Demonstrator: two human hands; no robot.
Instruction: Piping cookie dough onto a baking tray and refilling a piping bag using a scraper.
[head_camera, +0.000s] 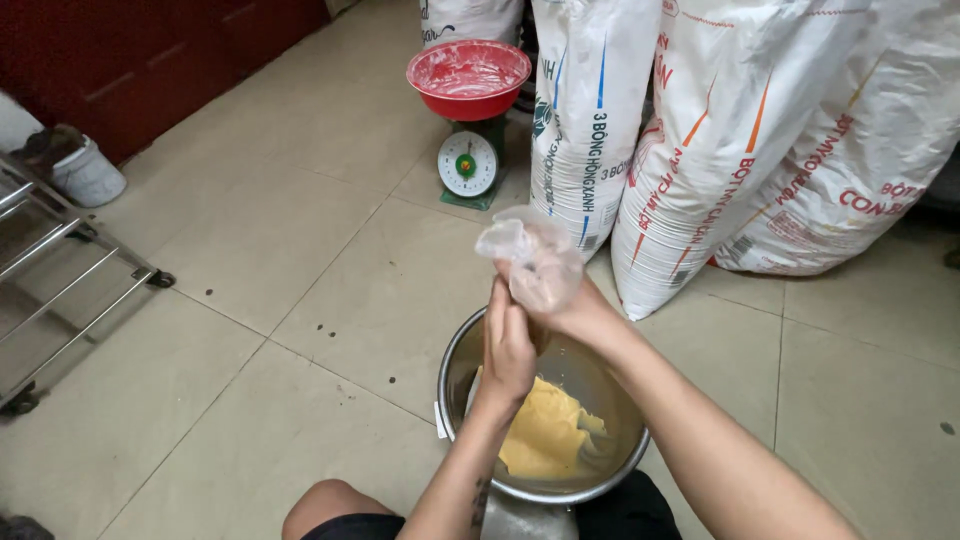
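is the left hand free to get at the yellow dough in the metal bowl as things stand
Probably yes. The left hand is right above the open metal bowl, and nothing covers the yellow dough. It is pressed against the clear plastic bag the right hand holds.

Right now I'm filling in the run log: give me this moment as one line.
hands: left hand and right hand grip clear plastic bag | below: steel bowl of yellow dough | floor: scale, sacks

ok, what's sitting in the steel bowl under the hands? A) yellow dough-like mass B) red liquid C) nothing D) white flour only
A: the steel bowl holds a yellow dough-like mass, seen just below the left hand and the right hand, which grip a clear plastic bag above it.
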